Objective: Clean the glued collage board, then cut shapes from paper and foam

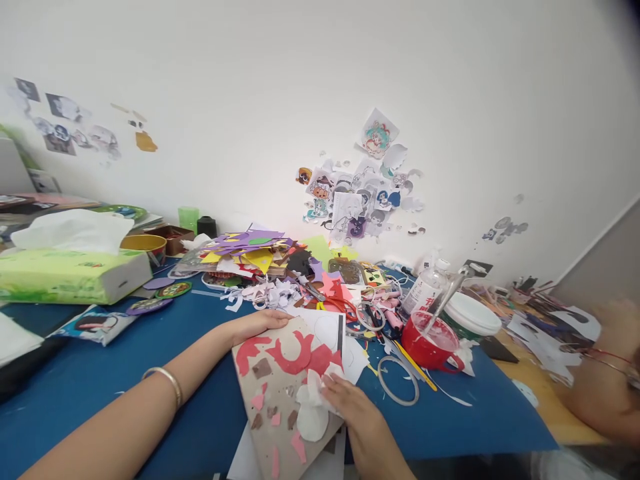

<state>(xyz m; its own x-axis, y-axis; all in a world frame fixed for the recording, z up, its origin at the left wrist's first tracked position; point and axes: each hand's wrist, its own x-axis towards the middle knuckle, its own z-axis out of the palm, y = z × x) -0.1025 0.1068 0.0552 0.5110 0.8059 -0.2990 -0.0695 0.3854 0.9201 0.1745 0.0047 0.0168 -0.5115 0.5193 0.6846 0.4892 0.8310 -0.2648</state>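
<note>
A grey-brown cardboard sheet (277,393) lies tilted in front of me, bearing red paper shapes (295,353) along its upper part and small pink and brown scraps lower down. My left hand (260,325) grips its upper left edge, with the fingertips on the top and part of the hand hidden beneath. At the sheet's right side, my right hand (353,400) presses a crumpled white tissue (313,393) against the surface, fingers close together. White paper sheets (327,333) show under and behind the cardboard.
Behind the cardboard sit heaped coloured paper scraps (255,250), scissors (325,303) and a tape roll (399,380). To the right stand a red mug (430,343), a bottle (425,287) and a white tub (473,313). A tissue pack (75,273) lies left. Another person's arm (600,380) is at far right.
</note>
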